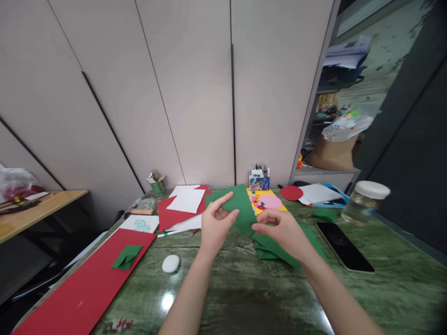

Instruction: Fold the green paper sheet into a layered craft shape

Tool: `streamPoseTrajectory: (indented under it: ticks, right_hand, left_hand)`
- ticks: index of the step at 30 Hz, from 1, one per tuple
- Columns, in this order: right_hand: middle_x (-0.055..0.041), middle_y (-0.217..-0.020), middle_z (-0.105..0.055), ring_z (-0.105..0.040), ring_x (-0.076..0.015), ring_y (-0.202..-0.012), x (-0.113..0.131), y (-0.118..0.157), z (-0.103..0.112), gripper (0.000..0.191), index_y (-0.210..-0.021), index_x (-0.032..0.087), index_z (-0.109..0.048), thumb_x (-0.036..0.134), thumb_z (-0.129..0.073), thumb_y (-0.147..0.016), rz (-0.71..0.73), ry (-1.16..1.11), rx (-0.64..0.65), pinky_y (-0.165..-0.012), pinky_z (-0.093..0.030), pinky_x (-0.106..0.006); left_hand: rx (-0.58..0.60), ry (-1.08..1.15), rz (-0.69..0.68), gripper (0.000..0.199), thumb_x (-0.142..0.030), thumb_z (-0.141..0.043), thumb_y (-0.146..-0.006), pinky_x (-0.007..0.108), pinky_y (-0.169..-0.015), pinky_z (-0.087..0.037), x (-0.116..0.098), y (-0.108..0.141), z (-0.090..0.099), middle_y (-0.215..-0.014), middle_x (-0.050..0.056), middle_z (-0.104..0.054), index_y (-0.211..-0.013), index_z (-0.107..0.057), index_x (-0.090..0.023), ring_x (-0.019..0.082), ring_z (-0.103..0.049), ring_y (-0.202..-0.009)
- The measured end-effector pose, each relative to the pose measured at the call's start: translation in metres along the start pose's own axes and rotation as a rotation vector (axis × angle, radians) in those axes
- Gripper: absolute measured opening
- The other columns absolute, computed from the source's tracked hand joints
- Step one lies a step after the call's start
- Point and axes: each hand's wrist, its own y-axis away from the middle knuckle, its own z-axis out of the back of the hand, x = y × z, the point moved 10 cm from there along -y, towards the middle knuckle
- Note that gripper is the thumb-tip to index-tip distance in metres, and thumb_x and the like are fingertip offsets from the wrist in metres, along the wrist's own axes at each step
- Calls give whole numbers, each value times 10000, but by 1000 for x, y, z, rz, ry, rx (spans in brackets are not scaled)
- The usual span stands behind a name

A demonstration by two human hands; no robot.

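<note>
Matt green paper sheet [246, 204], glossy marbled tabletop [251, 293]
The smartphone screen [344, 246] looked smooth and glossy, the cabinet doors [195, 93] matt.

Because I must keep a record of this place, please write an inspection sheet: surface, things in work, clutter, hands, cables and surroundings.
Surface: green marbled table, glossy; small red bits at the near left.
Things in work: green sheet raised at the hands; green paper pile beneath the right hand; folded green piece on a long red sheet.
Clutter: phone, lidded jar, white oval object.
Hands: left hand against the green sheet, right at its near corner; exact grips unclear.
Cables: dark cord-like strands on the wooden side table; identity uncertain.
Surroundings: pale cabinet doors behind, shelf items at right.
</note>
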Motion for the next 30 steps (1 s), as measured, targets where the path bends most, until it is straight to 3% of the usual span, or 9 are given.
streamPoseTrajectory:
  ticks: [4,9,16,22,27,30]
  right_hand:
    - [9,-584,-602,-537,-133,-540,-3,1,4,204,-624,176,-573,329,-703,-658,-16,6,-31,-532,-414,-259]
    - [-1,-617,-618,-548,-140,-578,-1,-1,7,190,-628,170,-599,319,-716,-643,4,-13,-51,-543,-413,-258]
    - [5,-616,-616,-543,-132,-581,3,-2,7,170,-621,170,-619,308,-710,-660,52,-34,-45,-555,-420,-252]
    - [12,-596,-611,-552,-138,-567,1,-1,7,182,-608,180,-602,316,-712,-656,42,-53,-32,-549,-424,-259]
    - [-10,-609,-640,-588,-151,-591,7,0,-5,247,-606,178,-612,355,-599,-778,57,20,91,-594,-440,-273]
    - [0,-552,-608,-540,-133,-548,17,3,-6,321,-547,178,-563,347,-555,-820,131,141,79,-573,-401,-258]
  left_hand:
    - [-23,-13,17,454,-183,-688,-671,208,-557,-451,0,2,1,-791,14,-569,-1121,-635,-181,83,-460,-595]
    - [13,30,-1,542,-159,-684,-668,221,-614,-474,-2,5,-7,-927,36,-560,-1197,-575,-208,89,-477,-653]
    - [58,68,-2,679,-157,-692,-666,210,-591,-464,0,6,-18,-964,44,-515,-1299,-459,-234,94,-484,-675]
    - [54,94,-40,667,-141,-707,-653,177,-545,-424,0,5,-16,-882,5,-428,-1270,-489,-270,75,-403,-636]
    - [32,93,-62,656,-133,-711,-651,183,-562,-431,-2,4,-14,-898,3,-422,-1254,-502,-283,79,-387,-644]
    - [30,117,-78,653,-135,-712,-654,177,-533,-410,-3,3,-14,-879,2,-464,-1254,-499,-276,76,-394,-617]
